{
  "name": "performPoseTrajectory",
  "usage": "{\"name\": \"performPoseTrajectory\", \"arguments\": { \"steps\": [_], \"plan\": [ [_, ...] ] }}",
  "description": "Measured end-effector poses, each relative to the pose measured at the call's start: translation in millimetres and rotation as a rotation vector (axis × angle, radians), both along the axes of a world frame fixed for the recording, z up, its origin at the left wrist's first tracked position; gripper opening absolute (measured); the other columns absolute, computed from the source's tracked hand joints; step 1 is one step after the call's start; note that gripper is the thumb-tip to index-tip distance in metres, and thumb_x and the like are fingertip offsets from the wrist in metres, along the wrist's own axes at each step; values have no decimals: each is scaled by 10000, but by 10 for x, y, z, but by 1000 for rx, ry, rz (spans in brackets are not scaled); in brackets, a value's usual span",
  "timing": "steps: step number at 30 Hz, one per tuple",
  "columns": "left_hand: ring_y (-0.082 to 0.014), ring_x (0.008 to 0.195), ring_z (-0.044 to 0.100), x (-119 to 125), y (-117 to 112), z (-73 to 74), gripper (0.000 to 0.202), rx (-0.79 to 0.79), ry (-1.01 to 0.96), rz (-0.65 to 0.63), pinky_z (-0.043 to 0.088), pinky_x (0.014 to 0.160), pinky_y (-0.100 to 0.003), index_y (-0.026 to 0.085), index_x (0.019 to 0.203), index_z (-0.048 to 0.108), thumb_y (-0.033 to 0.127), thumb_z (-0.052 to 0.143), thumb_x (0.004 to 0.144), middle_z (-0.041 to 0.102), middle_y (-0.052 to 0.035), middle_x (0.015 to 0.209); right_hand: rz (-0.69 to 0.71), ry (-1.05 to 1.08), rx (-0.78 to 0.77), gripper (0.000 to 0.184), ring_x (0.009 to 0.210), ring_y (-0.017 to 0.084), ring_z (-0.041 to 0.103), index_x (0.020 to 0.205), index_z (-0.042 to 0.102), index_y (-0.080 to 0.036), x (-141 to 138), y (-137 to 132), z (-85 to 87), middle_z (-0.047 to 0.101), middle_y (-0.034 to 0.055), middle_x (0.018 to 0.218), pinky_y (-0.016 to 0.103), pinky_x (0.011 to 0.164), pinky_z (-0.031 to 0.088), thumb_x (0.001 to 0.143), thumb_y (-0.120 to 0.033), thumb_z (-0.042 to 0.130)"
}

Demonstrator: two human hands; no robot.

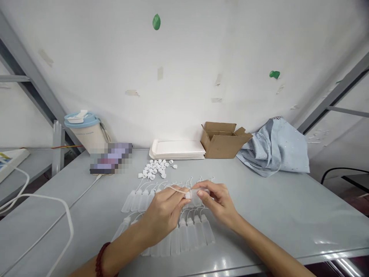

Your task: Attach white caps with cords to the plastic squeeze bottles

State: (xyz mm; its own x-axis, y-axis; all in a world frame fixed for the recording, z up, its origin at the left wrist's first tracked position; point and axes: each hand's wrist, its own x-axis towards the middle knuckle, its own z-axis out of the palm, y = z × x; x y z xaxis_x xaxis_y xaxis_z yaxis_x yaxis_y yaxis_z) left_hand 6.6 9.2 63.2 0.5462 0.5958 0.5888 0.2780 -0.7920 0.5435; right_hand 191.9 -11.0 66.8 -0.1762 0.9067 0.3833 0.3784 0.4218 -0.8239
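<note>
Seen from the head camera, a small translucent squeeze bottle (193,195) is held just above the grey tabletop (288,207), near centre. It is pinched between the closed fingers of the left hand (164,209) and right hand (219,204). It is judged light, soft-walled and slippery, and best gripped at the stiffer neck. Rows of bottles (193,232) lie beneath, with white caps (155,169) farther off.

A pixelated block (111,158) blurs something beside the cup (86,132), the left hand (164,215) covers several bottles (198,231), and the right hand (219,204) hides most of the held bottle (190,195).

Translucent plastic bottles (192,232) lie on a smooth, slightly glossy grey table (288,215) beside a matt cardboard box (221,143).
</note>
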Motion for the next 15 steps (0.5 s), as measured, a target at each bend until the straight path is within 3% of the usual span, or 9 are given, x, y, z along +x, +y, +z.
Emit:
{"name": "performPoseTrajectory", "arguments": {
  "steps": [3,7,9,15],
  "plan": [
    [-169,750,579,15,3,10,217,-38,11,9,465,672,-283,168,860,615,158,404,910,646,-67,801,7,98,-99,328,418,78,319,809,645,-164,3,11,7,404,-47,477,225,416,251,871,-445,486],
    [-148,714,576,4,7,136,217,-355,11,27,461,627,-239,192,830,643,279,458,904,649,-27,770,49,122,-141,306,428,81,348,844,653,-171,2,11,10,396,-52,477,220,424,273,860,-442,511],
    [-143,687,567,-5,0,189,259,-436,-44,59,448,600,-228,193,764,649,318,466,899,641,-18,733,60,103,-118,276,452,84,372,875,658,-180,-7,3,16,430,-42,509,220,440,289,856,-421,526],
    [-153,715,555,-11,-23,189,252,-363,-201,181,441,692,-261,180,656,629,287,529,862,615,-20,699,21,144,-124,274,446,88,394,886,642,-177,-38,-5,1,421,-48,497,226,446,310,861,-421,519]
  ]
}}
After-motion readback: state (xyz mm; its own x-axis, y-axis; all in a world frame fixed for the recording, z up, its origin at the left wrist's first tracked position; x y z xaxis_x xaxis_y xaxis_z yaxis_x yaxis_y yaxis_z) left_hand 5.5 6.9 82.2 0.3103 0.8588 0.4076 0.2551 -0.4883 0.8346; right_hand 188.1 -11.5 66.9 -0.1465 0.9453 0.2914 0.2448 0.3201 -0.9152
